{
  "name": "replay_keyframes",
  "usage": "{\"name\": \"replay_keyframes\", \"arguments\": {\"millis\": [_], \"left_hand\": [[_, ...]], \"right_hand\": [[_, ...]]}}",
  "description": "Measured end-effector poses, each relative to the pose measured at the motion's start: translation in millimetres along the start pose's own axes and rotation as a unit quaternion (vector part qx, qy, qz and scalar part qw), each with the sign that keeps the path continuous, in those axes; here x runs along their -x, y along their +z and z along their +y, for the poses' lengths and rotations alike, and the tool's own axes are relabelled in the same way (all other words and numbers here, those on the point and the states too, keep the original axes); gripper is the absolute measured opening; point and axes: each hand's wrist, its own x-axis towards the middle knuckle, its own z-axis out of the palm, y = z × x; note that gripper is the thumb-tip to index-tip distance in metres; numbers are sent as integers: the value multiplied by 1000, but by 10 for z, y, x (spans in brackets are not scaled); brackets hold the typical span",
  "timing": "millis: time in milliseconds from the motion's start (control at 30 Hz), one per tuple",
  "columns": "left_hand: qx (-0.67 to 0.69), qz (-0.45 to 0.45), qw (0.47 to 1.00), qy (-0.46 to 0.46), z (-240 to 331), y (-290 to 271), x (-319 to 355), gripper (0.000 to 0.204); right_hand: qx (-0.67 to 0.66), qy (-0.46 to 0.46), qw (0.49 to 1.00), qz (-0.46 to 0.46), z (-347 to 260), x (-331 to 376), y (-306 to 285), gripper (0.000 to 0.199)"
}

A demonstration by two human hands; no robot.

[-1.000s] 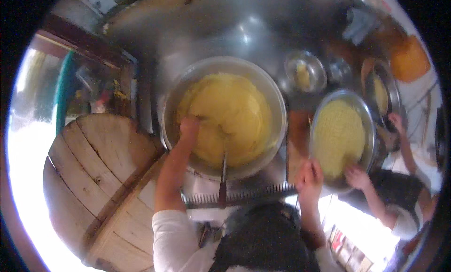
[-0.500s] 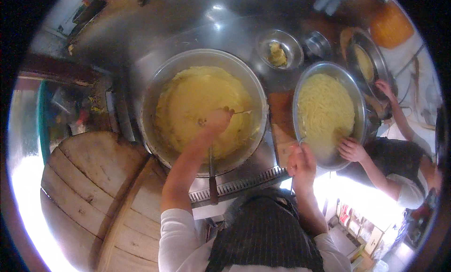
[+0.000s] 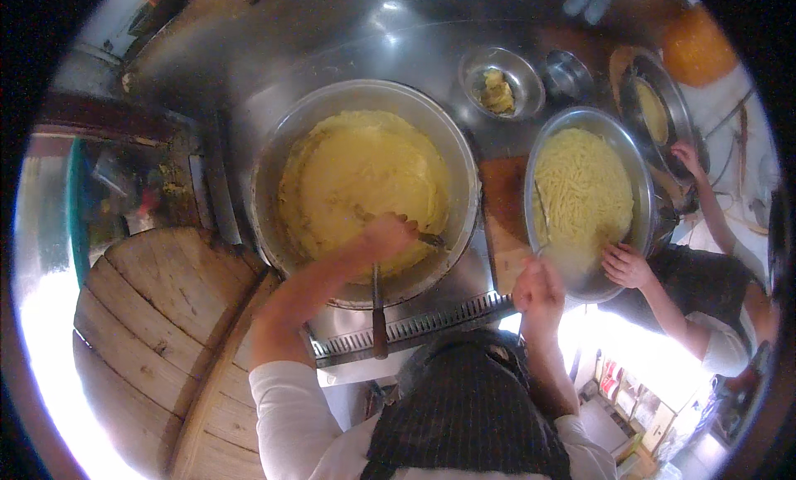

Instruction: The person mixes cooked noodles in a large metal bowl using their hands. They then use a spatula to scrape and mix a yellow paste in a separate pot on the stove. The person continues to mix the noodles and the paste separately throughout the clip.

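Note:
My left hand (image 3: 390, 235) is closed round a flat, dark-tipped utensil (image 3: 430, 240) above a large round metal pot (image 3: 278, 123). Pale yellow liquid or batter (image 3: 373, 165) fills much of the pot. Over its near rim leans a second tool with a wooden handle (image 3: 379, 335). My right hand (image 3: 539, 285) grips a thin metal utensil handle (image 3: 543, 249) at the near left edge of an oval metal basin (image 3: 643, 190); its working end is hard to make out. Short yellow noodle strands (image 3: 580, 181) heap up in the basin, hazy near its front.
A co-worker's hand (image 3: 626, 264) rests at the basin's near right side; their other hand (image 3: 686, 157) touches a metal pan (image 3: 663, 74). Behind stands a small bowl (image 3: 531, 78) with yellow lumps. A round wooden lid (image 3: 157, 322) lies at left, a slotted metal edge (image 3: 414, 324) in front.
My left hand has shifted slightly nearer, and its utensil has turned to show a dark, flat end. My left elbow has swung left. My right hand stays at the basin edge.

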Motion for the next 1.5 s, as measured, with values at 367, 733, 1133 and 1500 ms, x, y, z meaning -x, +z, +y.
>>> {"name": "replay_keyframes", "arguments": {"millis": [367, 733, 1133, 1500], "left_hand": [[127, 50, 927, -349, -403, 138, -494, 16], [157, -38, 980, -113, -45, 522, 242, 12], [246, 184, 945, -116, -659, 439, 925, 19], [655, 265, 563, -429, 308, -839, 806, 20]], "right_hand": [[-15, 16, 999, 25, -87, -105, 25, 17], [-4, -8, 999, 31, 55, -100, 91, 16], [171, -76, 982, -40, 511, -194, -184, 15], [338, -193, 893, -227, 846, -573, 765, 20]]}}
